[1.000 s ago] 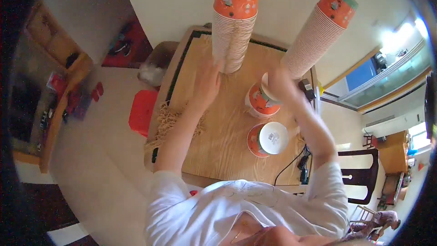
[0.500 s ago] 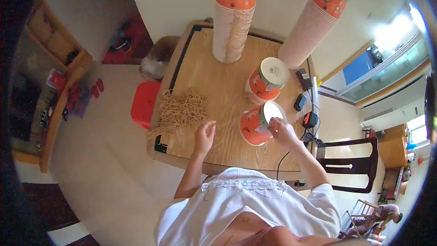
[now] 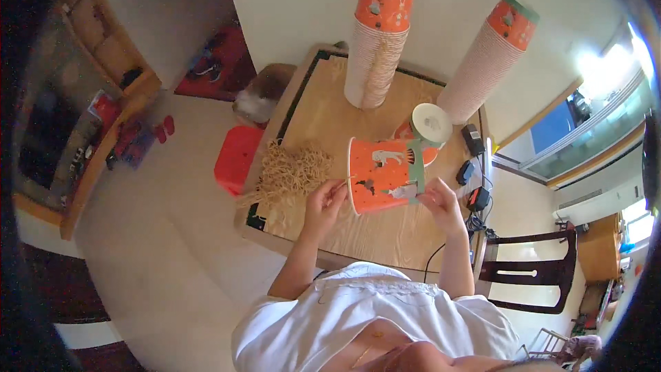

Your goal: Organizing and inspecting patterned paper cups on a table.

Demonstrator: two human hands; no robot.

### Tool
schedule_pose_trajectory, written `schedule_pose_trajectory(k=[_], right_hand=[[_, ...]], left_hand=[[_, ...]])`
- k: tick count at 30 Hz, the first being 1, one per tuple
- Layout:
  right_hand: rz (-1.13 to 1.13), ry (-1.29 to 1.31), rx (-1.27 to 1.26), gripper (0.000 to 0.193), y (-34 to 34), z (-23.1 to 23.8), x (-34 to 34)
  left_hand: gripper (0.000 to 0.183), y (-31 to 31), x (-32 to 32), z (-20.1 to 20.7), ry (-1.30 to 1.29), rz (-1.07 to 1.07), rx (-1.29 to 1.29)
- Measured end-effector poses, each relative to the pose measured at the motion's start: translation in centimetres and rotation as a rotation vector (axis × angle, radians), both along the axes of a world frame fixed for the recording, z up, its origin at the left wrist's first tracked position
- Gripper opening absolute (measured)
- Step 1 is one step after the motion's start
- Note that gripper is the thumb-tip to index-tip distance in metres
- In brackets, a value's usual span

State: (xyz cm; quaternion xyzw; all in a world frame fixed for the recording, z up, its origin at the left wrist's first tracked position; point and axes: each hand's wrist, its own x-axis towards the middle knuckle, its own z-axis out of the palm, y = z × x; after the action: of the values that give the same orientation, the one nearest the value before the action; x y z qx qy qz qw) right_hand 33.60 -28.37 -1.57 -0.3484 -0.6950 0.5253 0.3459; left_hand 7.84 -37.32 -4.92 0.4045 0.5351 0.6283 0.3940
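Near the table's near edge, the left hand (image 3: 325,205) has its fingers pinched at the pale rim of an orange tub (image 3: 382,178), while the right hand (image 3: 441,201) grips its green base end with the fingers. The tub lies sideways over the table (image 3: 396,234), rim to the left. Farther left sits a heap of tan strands (image 3: 292,171); to the right, a black adapter (image 3: 473,139). Just beyond the held tub stands an upside-down tub (image 3: 432,124). At the far side rise a left stack (image 3: 377,55) and a leaning right stack (image 3: 485,62) of tubs.

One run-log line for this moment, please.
left hand: at white rim of orange cup | right hand: pinching its green end | cup: sideways, rim leftward | nearby: tan strand pile, wooden table
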Motion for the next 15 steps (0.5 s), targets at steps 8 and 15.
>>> schedule_pose_trajectory(k=[8,15], right_hand=[[-0.141,-0.126,0.073,0.007,-1.3,-6.4,-2.4],[-0.163,0.195,-0.236,0.007,-2.8,-12.5,-2.9]], left_hand=[[0.006,-0.2,3.4,0.5,0.379,0.043,0.136],[0.02,-0.4,1.0,-3.1,0.469,0.536,0.192]])
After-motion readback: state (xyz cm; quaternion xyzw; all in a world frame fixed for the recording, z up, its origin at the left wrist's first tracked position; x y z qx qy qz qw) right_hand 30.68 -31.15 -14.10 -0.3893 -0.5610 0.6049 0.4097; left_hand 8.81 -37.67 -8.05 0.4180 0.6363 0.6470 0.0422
